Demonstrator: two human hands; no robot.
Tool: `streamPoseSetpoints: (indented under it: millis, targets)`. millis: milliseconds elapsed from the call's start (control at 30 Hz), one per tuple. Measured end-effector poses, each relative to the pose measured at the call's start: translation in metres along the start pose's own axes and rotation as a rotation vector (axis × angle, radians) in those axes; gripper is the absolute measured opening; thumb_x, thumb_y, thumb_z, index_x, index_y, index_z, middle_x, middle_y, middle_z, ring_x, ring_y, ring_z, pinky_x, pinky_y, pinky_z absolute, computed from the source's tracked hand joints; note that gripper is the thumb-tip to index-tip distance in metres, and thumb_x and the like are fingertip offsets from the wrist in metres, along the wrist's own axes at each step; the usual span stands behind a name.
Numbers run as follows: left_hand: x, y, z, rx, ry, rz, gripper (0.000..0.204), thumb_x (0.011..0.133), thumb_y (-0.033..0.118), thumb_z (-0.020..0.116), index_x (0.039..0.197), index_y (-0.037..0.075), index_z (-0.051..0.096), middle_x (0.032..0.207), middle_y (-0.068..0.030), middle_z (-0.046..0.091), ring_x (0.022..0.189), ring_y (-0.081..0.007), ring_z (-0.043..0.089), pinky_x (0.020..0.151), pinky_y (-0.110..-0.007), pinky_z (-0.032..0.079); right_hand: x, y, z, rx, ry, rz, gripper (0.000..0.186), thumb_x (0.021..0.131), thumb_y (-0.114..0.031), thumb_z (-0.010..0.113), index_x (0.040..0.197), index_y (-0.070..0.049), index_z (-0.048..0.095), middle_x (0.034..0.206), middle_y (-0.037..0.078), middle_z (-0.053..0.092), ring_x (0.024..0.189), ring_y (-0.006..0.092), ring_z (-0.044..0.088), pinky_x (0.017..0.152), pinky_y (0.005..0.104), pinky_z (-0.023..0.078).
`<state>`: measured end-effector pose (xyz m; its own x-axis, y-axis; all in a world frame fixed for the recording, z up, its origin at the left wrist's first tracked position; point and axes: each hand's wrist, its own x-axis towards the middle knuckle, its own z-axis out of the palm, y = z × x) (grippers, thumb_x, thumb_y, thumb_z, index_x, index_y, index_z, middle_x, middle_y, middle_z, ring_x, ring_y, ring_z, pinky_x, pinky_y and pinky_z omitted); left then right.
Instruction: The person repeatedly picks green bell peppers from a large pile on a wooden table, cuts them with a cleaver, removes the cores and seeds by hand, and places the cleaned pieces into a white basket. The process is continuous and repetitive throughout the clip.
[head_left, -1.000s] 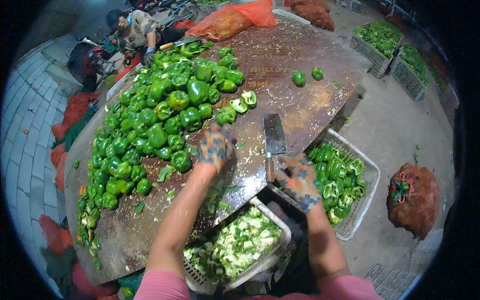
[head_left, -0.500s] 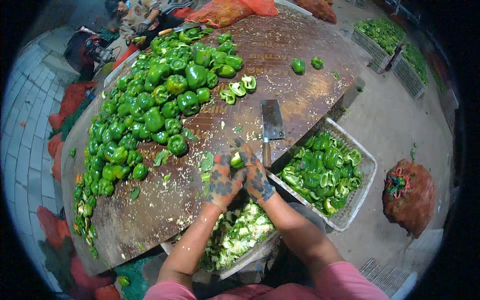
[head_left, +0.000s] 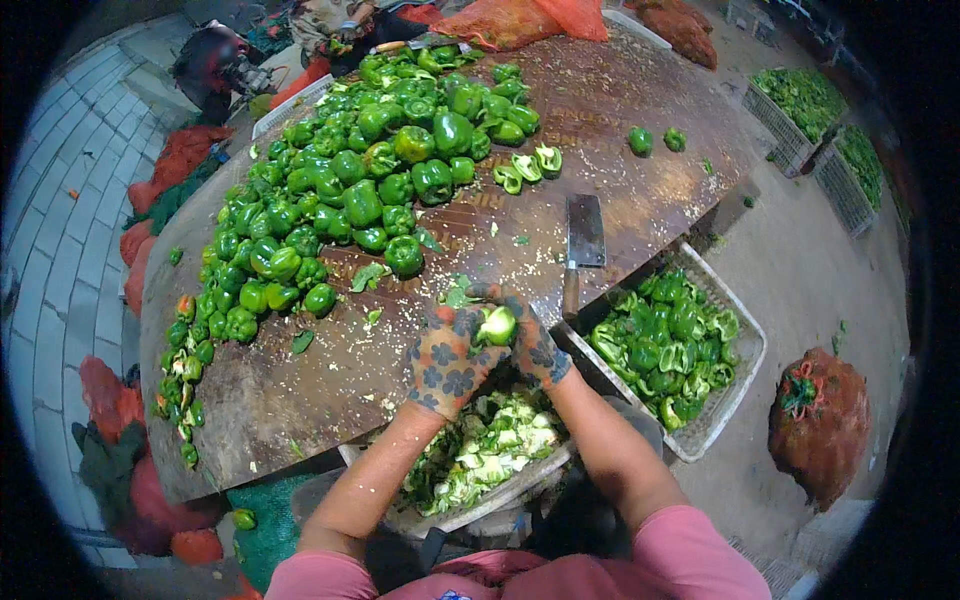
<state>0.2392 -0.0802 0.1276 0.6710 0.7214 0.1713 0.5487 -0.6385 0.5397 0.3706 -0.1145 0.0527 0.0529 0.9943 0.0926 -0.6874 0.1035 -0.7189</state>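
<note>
My left hand [head_left: 443, 358] and my right hand [head_left: 536, 346], both in flower-patterned gloves, close around a green bell pepper [head_left: 497, 326] between them, its pale side showing. They are over the table's near edge, above a crate of pepper scraps [head_left: 490, 455]. A cleaver [head_left: 586, 232] lies just beyond my right hand, its wooden handle toward me. Cut pepper pieces [head_left: 528, 168] rest farther up the table. To the left spreads a large heap of whole green peppers [head_left: 345, 175].
Seeds and leaf bits litter the brown table [head_left: 330, 385]. A white crate of halved peppers [head_left: 715, 430] stands at its right edge. Farther right are a red mesh sack [head_left: 820, 430] and full crates [head_left: 795, 110]. Another person [head_left: 335, 25] is at the far left.
The view has shifted, so table and crates appear farther right. My hands have turned the pepper, and more of its pale side shows. The cleaver has stayed on the table.
</note>
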Motion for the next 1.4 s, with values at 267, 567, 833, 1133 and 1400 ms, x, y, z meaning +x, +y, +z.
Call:
streamPoseSetpoints:
  millis: [267,567,833,1133,1400]
  targets:
    - [-0.008,-0.017,0.002,-0.066,-0.024,0.206,0.039,0.071,0.019,0.068,0.107,0.012,0.054,0.093,-0.0126,0.054,0.081,-0.0319,0.058,0.067,-0.038,0.047,-0.004,0.005,-0.012,-0.190,0.034,-0.021,0.054,0.086,-0.050,0.042,0.113,-0.004,0.050,0.110,0.008,0.054,0.102,0.0181,0.051,0.090,0.0319,0.040]
    - [-0.016,-0.054,0.035,0.056,-0.167,0.384,0.031,0.080,0.024,0.059,0.106,0.010,0.049,0.083,-0.0138,0.057,0.065,-0.0318,0.058,0.055,-0.039,0.048,-0.011,0.027,-0.014,-0.548,0.105,-0.067,0.028,0.088,-0.023,0.048,0.108,-0.005,0.054,0.107,0.008,0.055,0.097,0.0178,0.053,0.084,0.0307,0.043]
    - [-0.010,-0.032,0.049,-0.018,-0.047,0.157,0.030,0.078,0.021,0.059,0.099,0.002,0.049,0.072,-0.0170,0.058,0.063,-0.0328,0.058,0.057,-0.039,0.046,-0.003,0.044,-0.020,-0.255,0.498,-0.057,0.025,0.087,-0.024,0.052,0.105,-0.007,0.054,0.094,0.004,0.058,0.082,0.0160,0.056,0.070,0.0299,0.046]
    - [-0.003,-0.059,0.023,0.342,-0.610,0.687,0.050,0.076,0.051,0.056,0.103,0.010,0.060,0.102,-0.0158,0.060,0.095,-0.0285,0.058,0.082,-0.038,0.045,-0.038,-0.110,-0.024,-1.515,0.411,0.560,0.040,0.077,-0.048,0.055,0.099,-0.015,0.064,0.117,0.012,0.054,0.115,0.0293,0.043,0.089,0.0417,0.039]
    - [0.273,-0.076,0.133,0.323,0.070,0.025,0.059,0.075,0.034,0.060,0.126,0.011,0.043,0.126,-0.0175,0.041,0.111,-0.0365,0.045,0.093,-0.042,0.038,-0.042,-0.093,-0.059,-1.394,0.574,0.113,0.036,0.077,-0.034,0.060,0.104,-0.011,0.060,0.112,0.013,0.057,0.105,0.0286,0.053,0.087,0.0373,0.042]
